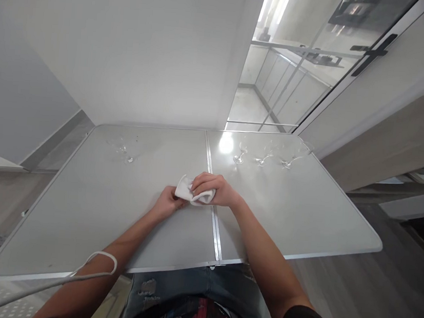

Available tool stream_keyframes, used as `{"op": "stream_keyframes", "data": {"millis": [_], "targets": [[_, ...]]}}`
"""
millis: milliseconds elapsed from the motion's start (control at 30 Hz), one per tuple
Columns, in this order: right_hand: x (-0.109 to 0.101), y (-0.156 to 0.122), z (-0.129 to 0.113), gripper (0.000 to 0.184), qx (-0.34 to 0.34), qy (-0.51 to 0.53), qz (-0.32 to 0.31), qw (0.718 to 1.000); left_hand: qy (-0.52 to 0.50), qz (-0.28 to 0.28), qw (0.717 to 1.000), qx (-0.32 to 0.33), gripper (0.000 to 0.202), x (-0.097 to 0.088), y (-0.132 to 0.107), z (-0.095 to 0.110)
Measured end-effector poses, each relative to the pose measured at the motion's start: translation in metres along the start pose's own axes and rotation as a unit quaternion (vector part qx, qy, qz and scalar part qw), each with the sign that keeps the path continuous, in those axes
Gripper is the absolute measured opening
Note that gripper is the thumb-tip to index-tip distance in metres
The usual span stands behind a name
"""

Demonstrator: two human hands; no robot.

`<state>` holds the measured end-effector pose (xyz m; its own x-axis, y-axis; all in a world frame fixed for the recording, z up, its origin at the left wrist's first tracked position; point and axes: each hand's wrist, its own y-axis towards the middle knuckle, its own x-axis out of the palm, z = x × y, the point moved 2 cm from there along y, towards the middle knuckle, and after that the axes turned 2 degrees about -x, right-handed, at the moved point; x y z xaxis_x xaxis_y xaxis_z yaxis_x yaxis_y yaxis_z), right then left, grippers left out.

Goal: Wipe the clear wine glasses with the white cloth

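Observation:
Over the middle of the table, my right hand [215,187] is closed round a bunched white cloth [184,188]. At the cloth's left end, my left hand [170,202] has its fingers curled together, close against it. What those left fingers pinch is hidden from me, and so is anything wrapped inside the cloth. Beyond my right hand, a row of three clear stemmed glasses stands on the table: one glass [239,158], a middle glass [261,161] and a right glass [287,163]. Faint clear glassware [128,159] is at the far left; its outline is hard to make out.
The pale folding table [82,227] has a metal rim and a metal seam [214,228] across its middle. A white wall [150,51] borders its far side. A glass-paned door [288,77] stands behind on the right. A white cord [89,275] passes over my left forearm.

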<state>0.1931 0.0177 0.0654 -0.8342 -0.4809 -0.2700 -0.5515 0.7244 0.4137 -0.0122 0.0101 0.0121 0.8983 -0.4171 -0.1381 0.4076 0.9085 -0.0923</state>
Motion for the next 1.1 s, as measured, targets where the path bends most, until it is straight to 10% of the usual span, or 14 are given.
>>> {"op": "stream_keyframes", "data": {"millis": [167,267,400,667,867,1100], "targets": [[0.004,-0.001,0.016,0.029,0.137,0.059,0.13,0.98,0.027,0.026,0.999,0.01,0.036,0.001,-0.004,0.001],[0.013,0.0,0.028,0.038,0.224,0.25,0.25,0.908,-0.027,0.028,0.999,0.022,0.036,0.005,-0.005,0.003],[0.034,0.007,0.033,0.042,0.176,0.397,0.327,0.839,-0.109,0.069,0.991,0.03,0.037,0.01,-0.002,-0.001],[0.082,0.008,0.038,0.053,0.164,0.269,0.333,0.889,-0.091,0.158,0.982,0.043,0.033,0.015,0.001,-0.012],[0.063,0.005,0.042,0.041,0.163,0.152,0.344,0.912,0.075,0.128,0.984,0.094,0.016,0.012,-0.002,0.004],[0.048,0.005,0.046,0.052,0.222,0.244,0.297,0.896,0.084,0.296,0.937,0.167,0.007,-0.007,-0.013,0.011]]}}
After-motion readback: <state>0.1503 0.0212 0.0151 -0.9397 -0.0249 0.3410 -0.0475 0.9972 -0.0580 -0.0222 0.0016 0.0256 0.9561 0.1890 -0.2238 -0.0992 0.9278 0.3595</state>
